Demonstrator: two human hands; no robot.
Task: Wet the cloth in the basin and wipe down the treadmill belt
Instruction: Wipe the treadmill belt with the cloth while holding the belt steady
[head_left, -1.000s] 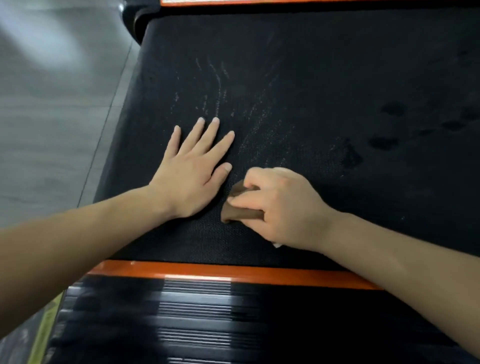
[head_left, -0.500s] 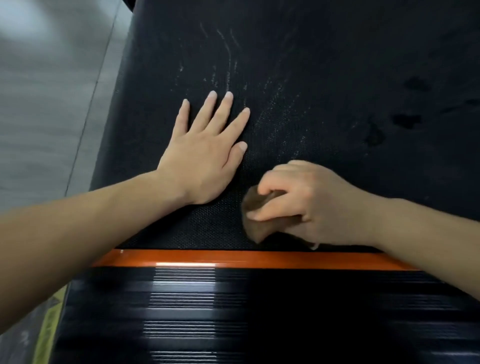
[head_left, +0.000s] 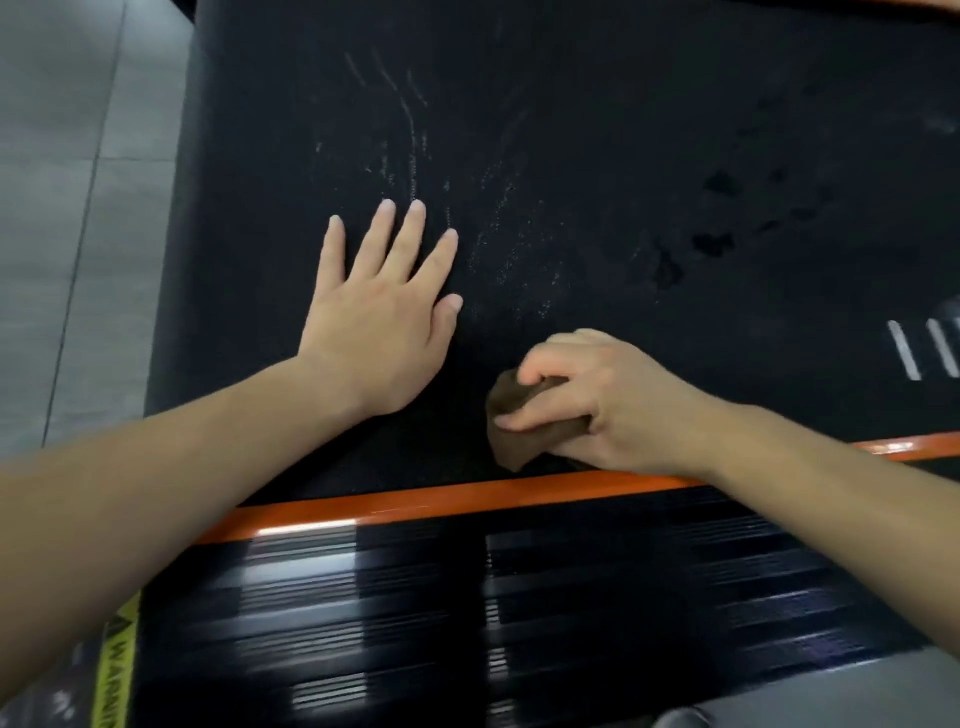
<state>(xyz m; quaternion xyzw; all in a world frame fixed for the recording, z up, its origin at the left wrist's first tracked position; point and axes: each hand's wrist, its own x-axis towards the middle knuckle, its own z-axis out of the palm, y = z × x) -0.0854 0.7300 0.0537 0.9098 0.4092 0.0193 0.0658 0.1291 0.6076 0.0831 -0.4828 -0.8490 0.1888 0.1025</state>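
Note:
The black treadmill belt (head_left: 597, 156) fills the upper view, with pale dusty streaks near its middle and dark wet spots to the right. My left hand (head_left: 379, 317) lies flat on the belt, palm down, fingers spread, holding nothing. To its right, my right hand (head_left: 592, 400) is closed on a bunched brown cloth (head_left: 519, 436) and presses it onto the belt close to the orange edge strip (head_left: 441, 501). Most of the cloth is hidden under the fingers. No basin is in view.
Below the orange strip runs the ribbed black side rail (head_left: 519, 613). A yellow warning label (head_left: 117, 670) sits at the lower left. Grey tiled floor (head_left: 67, 208) lies left of the treadmill. White stripes (head_left: 919, 348) mark the belt at the right edge.
My right hand has slid the cloth rightward and nearer to the orange strip. My left hand stays flat on the belt. The view has shifted a little.

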